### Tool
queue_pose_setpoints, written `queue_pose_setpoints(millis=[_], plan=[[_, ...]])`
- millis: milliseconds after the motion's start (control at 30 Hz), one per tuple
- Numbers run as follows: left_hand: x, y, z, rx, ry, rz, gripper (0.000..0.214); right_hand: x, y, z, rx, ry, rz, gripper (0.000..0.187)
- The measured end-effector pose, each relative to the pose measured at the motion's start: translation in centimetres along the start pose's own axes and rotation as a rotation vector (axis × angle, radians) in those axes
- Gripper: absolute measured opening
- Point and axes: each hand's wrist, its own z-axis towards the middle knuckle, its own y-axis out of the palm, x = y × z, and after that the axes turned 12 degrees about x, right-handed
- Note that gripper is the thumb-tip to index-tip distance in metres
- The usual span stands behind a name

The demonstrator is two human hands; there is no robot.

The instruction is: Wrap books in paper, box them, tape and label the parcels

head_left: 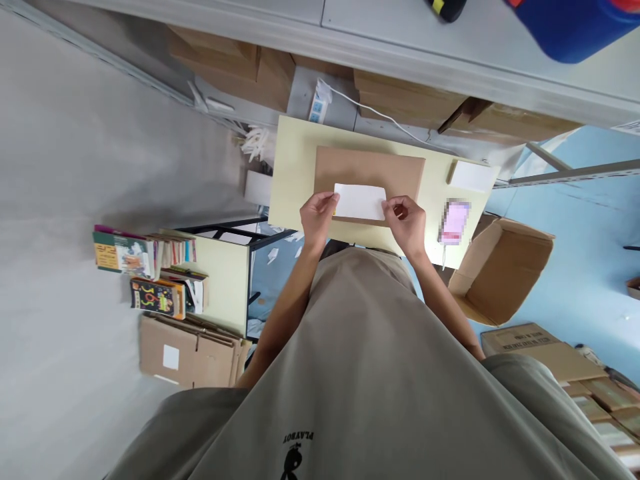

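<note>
A small blank white sheet of paper is stretched level between my two hands. My left hand pinches its left edge between thumb and fingers. At the other end, my right hand pinches the lower right corner, with its fingers curled. Beneath the sheet lies a flat brown cardboard box on the pale yellow table. The sheet covers part of the box's top near my side; whether it touches the box I cannot tell.
Right of the box are a white stack and a blurred-out phone with a cable. An open carton stands beyond the table's right edge. Books and folded cardboard lie left. A shelf overhangs the back; a power strip sits behind.
</note>
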Motion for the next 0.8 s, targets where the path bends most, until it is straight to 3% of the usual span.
queue_pose_setpoints(millis=[300,467,800], plan=[[-2.1,3.0,3.4,0.018,0.123,0.130,0.027,3.3,2.3,3.1,0.045,0.037,-0.228,0.050],[-2.9,3.6,3.9,0.020,0.178,0.223,0.024,4.3,3.0,3.5,0.094,0.055,-0.330,0.037],[-4.2,4.2,4.5,0.013,0.328,0.314,0.032,4.1,3.9,3.6,0.091,0.083,-0.471,0.021]])
